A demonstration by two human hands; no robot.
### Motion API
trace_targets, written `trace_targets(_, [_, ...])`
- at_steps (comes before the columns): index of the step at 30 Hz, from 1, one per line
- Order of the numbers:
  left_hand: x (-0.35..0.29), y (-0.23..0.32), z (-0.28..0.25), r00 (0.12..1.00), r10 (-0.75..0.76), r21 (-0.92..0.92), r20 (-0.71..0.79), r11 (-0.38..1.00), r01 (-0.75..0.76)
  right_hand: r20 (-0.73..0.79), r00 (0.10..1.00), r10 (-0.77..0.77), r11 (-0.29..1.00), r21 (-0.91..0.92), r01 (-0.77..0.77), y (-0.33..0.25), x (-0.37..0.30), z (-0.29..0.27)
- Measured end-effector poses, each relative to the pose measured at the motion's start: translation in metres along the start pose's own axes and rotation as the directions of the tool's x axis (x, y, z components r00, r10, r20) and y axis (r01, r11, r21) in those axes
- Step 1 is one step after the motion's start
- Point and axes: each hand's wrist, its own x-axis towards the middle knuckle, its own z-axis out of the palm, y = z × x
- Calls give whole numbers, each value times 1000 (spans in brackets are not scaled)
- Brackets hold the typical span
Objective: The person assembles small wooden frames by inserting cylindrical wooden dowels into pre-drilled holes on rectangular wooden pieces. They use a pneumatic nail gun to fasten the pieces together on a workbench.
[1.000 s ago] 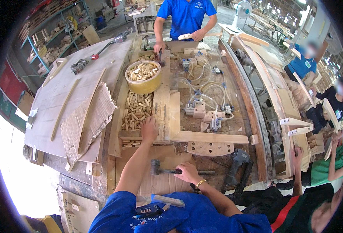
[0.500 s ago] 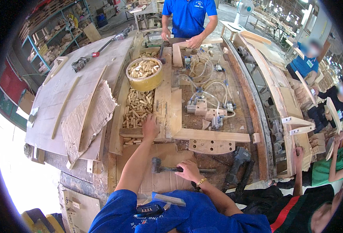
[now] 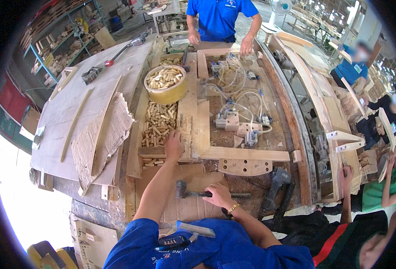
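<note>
My left hand [image 3: 174,146] reaches into the right side of a wooden bin of short dowels [image 3: 156,127]. Its fingers curl down among the dowels; which ones they grip is hidden. Lower down, my right hand [image 3: 219,196] is closed round the handle of a hammer [image 3: 181,189] with a dark, blunt head pointing left. The hammer lies level over a cardboard sheet [image 3: 191,213]. Ahead of my hands, pale wooden frame pieces [image 3: 248,154] form corners on the bench. A perforated wooden block [image 3: 245,167] sits against the near piece.
A yellow tub [image 3: 165,96] full of dowels stands beyond the bin. Clamps with clear air hoses [image 3: 227,121] fill the frame. Right of my hands lies a dark power tool [image 3: 276,186]. Across the bench stands a co-worker [image 3: 222,18]; a board [image 3: 83,121] lies at left.
The co-worker's hand on the right has moved right, off the middle of the far wooden piece. That piece now sits slightly further left. My hands have barely moved.
</note>
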Motion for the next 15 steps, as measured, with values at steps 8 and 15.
trace_targets(8, [-1,0,0,1000,-1,22,-21,1000,1,2,1000,-6,1000,16,5,2,0,1])
trace_targets(15, [0,-1,2,1000,6,17,-22,1000,-5,-5,1000,-8,1000,6,8,1,0,0])
